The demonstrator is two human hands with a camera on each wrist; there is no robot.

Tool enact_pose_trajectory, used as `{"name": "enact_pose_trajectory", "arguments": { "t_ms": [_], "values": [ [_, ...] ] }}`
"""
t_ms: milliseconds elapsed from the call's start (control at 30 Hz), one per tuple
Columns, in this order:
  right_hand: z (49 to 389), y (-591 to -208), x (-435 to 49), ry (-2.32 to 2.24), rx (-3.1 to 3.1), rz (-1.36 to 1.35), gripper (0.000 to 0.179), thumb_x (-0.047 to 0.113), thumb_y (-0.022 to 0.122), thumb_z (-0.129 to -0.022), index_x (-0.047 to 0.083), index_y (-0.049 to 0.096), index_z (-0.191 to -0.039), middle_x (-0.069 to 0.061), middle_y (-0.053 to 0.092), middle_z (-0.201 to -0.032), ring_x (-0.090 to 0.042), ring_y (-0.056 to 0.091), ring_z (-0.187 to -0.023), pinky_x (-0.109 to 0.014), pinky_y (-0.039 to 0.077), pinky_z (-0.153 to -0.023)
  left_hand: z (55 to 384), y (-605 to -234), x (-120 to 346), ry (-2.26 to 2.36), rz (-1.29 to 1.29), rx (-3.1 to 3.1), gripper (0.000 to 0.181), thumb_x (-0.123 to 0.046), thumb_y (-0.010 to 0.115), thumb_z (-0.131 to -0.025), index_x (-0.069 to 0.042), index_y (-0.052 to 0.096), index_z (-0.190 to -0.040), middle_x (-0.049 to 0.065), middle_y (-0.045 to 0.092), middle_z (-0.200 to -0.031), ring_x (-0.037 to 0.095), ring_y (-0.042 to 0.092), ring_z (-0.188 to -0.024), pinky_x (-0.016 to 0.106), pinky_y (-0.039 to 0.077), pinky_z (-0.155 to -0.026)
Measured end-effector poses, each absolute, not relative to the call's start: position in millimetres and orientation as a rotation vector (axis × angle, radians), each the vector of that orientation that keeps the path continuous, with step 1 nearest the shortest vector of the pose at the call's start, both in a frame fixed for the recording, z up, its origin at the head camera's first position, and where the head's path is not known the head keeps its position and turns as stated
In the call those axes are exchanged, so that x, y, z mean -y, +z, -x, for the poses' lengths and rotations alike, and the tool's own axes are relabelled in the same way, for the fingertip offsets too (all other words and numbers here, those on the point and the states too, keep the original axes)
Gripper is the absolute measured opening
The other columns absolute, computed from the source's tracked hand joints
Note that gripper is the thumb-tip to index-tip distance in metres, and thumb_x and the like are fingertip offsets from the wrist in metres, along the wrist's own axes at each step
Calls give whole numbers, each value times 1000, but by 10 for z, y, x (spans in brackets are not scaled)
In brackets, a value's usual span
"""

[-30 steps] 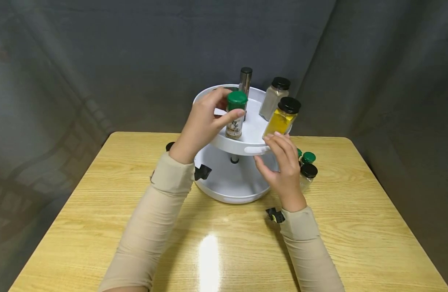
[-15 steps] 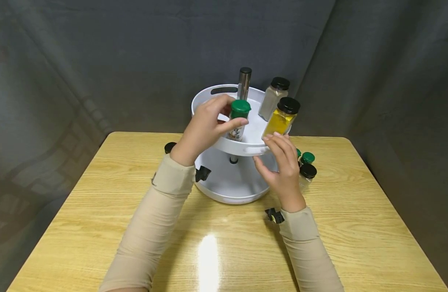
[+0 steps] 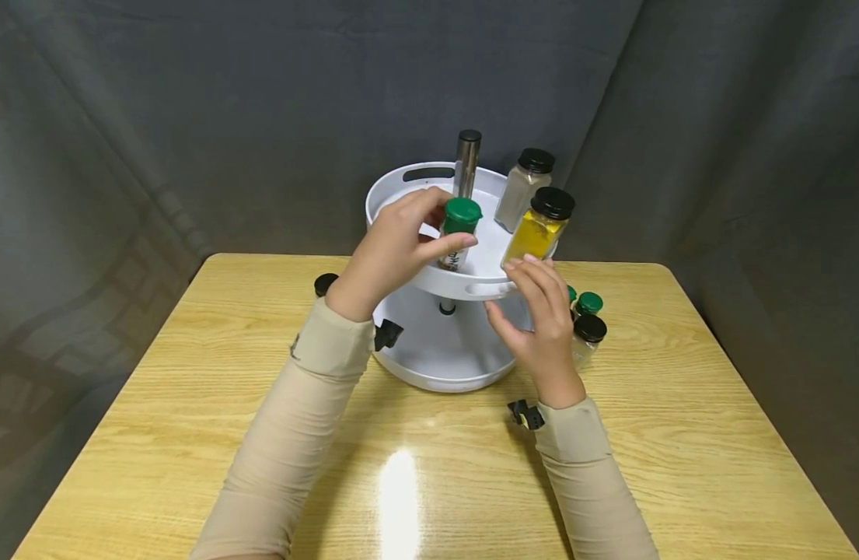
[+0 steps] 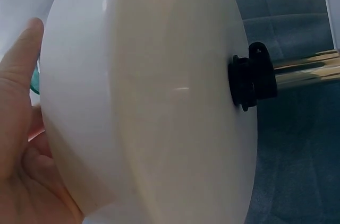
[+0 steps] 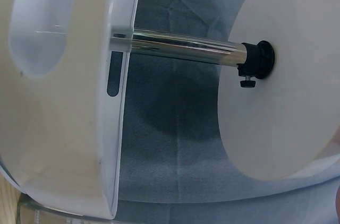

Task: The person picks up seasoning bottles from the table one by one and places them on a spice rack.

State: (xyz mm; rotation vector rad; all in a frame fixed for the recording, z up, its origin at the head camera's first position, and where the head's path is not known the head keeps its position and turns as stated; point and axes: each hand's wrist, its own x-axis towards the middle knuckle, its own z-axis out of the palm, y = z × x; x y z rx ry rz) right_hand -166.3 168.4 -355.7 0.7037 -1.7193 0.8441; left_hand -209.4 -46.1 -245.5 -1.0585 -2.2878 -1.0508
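Note:
My left hand [image 3: 390, 253] holds a green-capped spice bottle [image 3: 462, 210] upright, thumb in front and fingers behind it. The bottle is low inside the upper tier [image 3: 429, 278] of a white two-tier rack; its base is hidden, so I cannot tell whether it touches the tray. In the left wrist view the tray wall hides most of the bottle, leaving a sliver of green cap [image 4: 35, 80]. My right hand [image 3: 544, 327] grips the upper tier's front right rim, thumb below and fingers above, close to a black-lidded jar of yellow powder [image 3: 536, 235].
Behind the yellow jar stands a black-lidded jar of pale powder [image 3: 522, 192]. The rack's metal post [image 3: 466, 167] rises through the tiers. Right of the lower tier [image 3: 436, 365] sit green caps [image 3: 590, 302] and another black-lidded jar [image 3: 588, 333]. One black lid [image 3: 324, 283] shows at left.
The left hand has lowered the green-capped bottle into the upper tier and shifted it slightly right. My right hand stays at the rim.

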Motion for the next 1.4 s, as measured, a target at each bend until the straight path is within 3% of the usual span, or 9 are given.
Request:
{"name": "enact_pose_trajectory", "arguments": {
  "t_ms": [500, 833, 1200, 1400],
  "values": [
    [1660, -3560, -1685, 834, 1721, -709, 39, 12, 78, -84, -2, 67, -119, -19, 65, -121, -37, 56, -125, -58, 36, -115, 2064, -2442, 461, -1061, 1005, 2340, 36, -28, 80, -91, -2, 66, -112, 5, 68, -95, 17, 65, -92, 26, 54, -86],
    [1653, -3558, -1686, 838, 1722, -704, 39, 12, 78, -84, -2, 67, -119, -19, 65, -120, -37, 56, -125, -58, 36, -115, 2045, -2463, 454, -1048, 999, 2323, 43, -29, 80, -90, -3, 64, -121, 5, 67, -98, 16, 64, -92, 28, 54, -84],
    [1661, -3554, -1673, 842, 1718, -705, 39, 12, 77, -84, -3, 67, -119, -19, 65, -120, -36, 56, -125, -57, 36, -116, 2016, -2478, 525, -1037, 930, 2258, 51, -28, 79, -92, -3, 58, -130, 11, 67, -107, 19, 69, -93, 31, 60, -82],
    [1673, -3553, -1667, 847, 1703, -704, 39, 11, 78, -83, -2, 67, -118, -19, 66, -119, -36, 56, -124, -57, 37, -115, 1973, -2538, 623, -1038, 890, 2148, 43, -23, 75, -95, 1, 59, -127, 14, 63, -117, 21, 67, -99, 31, 60, -83]
  ]
}}
